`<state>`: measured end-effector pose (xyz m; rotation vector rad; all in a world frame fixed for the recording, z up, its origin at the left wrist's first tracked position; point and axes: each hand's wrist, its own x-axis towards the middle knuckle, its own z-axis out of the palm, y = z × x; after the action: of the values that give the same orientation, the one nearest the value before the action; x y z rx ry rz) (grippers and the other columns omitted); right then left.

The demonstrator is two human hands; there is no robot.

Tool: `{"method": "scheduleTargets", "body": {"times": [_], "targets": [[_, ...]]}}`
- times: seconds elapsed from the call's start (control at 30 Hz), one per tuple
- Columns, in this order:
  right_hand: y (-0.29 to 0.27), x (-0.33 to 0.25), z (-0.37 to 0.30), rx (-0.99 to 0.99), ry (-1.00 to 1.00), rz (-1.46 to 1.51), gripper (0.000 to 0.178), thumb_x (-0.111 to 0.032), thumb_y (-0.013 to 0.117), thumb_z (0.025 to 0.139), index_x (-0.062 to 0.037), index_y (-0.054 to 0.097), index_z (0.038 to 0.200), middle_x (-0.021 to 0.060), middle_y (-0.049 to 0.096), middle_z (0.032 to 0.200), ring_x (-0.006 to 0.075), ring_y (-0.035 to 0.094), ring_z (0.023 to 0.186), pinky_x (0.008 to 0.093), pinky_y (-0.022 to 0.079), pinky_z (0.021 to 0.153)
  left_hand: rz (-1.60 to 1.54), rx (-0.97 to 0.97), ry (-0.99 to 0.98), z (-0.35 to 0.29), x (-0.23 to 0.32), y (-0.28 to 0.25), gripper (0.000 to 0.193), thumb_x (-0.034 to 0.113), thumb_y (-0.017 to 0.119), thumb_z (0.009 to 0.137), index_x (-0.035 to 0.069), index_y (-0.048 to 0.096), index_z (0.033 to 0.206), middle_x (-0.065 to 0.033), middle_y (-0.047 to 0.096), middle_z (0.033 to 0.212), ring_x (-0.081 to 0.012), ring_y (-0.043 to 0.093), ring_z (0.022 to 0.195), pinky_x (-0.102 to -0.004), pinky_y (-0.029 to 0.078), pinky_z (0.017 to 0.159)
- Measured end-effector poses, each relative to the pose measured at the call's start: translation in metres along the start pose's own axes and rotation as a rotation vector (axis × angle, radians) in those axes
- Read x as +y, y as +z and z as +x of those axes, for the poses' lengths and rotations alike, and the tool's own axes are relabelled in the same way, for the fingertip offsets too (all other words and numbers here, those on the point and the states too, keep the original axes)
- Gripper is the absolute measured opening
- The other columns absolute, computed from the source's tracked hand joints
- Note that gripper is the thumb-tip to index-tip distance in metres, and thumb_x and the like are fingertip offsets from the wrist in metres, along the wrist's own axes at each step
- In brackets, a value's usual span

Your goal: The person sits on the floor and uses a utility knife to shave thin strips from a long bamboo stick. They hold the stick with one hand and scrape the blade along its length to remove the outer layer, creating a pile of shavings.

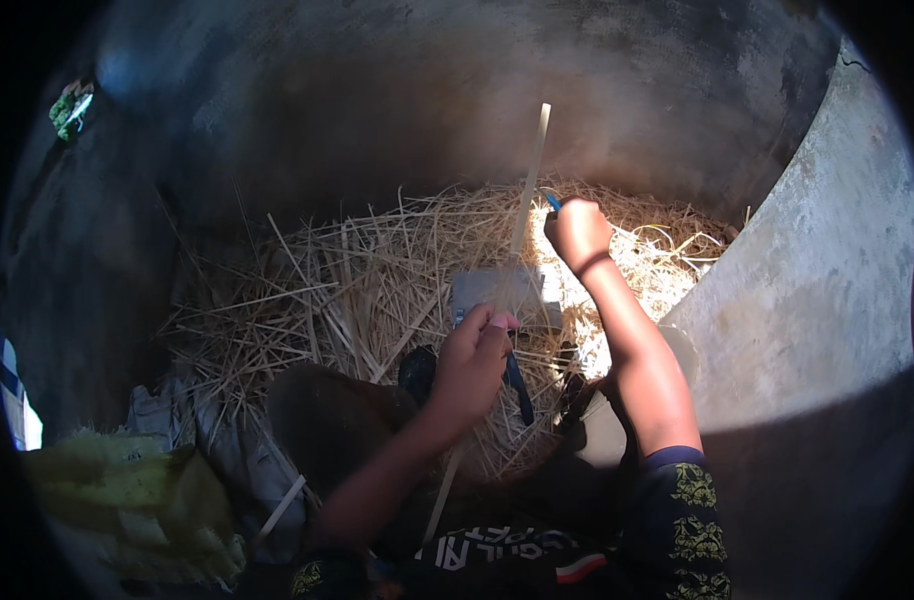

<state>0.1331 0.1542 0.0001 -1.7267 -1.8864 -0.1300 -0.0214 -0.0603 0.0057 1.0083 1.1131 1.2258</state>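
Note:
A long, thin pale strip [530, 190], apparently bamboo or cane, rises in front of me, tilted slightly right. My left hand [471, 358] is closed around its middle, and its lower end slants down toward my lap. Farther out and to the right, my right hand [580, 234] is in a fist, close beside the strip's upper part. From that fist pokes the end of a slim blue tool [552, 201]; the rest is covered by my fingers, so its kind does not show. Beyond my left hand lies a flat grey board [480, 288].
A thick heap of pale shavings [377, 260] spreads over the ground. A dark curved wall [407, 110] bounds the far side, and a lighter grey wall [817, 270] stands at the right. A yellowish sack [127, 490] lies at lower left. Bright sunlight falls around my right hand.

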Motion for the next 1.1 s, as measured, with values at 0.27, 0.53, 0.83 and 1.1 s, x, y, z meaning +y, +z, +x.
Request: {"method": "scheduleTargets", "body": {"times": [0.27,0.53,0.83,1.1], "targets": [[-0.02,-0.013,-0.019,0.279,-0.324,0.338,0.02,-0.019,0.064,0.08,-0.0031,0.058,0.069,0.0194,0.06,0.064,0.0397,0.062,0.063,0.0466,0.051,0.063,-0.527,0.01,-0.243,0.012,0.007,-0.016,0.026,0.029,0.04,0.106,0.006,0.052,0.106,0.0011,0.044,0.074,-0.005,0.032,0.05,-0.0197,0.029,0.045],[-0.032,-0.043,-0.047,-0.144,-0.354,0.133,0.018,-0.03,0.065,0.081,-0.012,0.068,0.082,0.0131,0.069,0.077,0.0327,0.069,0.07,0.0421,0.055,0.066,-0.382,-0.085,-0.176,0.015,0.001,-0.018,0.026,0.031,0.044,0.106,0.008,0.049,0.096,0.0052,0.034,0.066,-0.0025,0.028,0.05,-0.0198,0.021,0.041],[0.009,-0.044,-0.027,0.015,-0.424,-0.05,0.014,-0.019,0.068,0.078,-0.0079,0.067,0.086,0.0118,0.07,0.075,0.0305,0.071,0.072,0.04,0.056,0.064,0.127,0.248,0.153,0.034,-0.04,-0.005,0.029,0.033,0.046,0.105,0.009,0.052,0.089,0.0053,0.039,0.063,-0.0041,0.034,0.052,-0.0226,0.03,0.046],[-0.042,0.047,0.097,0.17,0.164,0.004,0.02,-0.024,0.064,0.081,-0.006,0.072,0.084,0.0198,0.071,0.084,0.0363,0.07,0.08,0.044,0.057,0.075,0.174,0.103,0.098,0.028,-0.047,0.026,0.029,0.03,0.049,0.104,0.006,0.056,0.09,0.0044,0.046,0.067,-0.0032,0.04,0.058,-0.0211,0.034,0.052]]}}
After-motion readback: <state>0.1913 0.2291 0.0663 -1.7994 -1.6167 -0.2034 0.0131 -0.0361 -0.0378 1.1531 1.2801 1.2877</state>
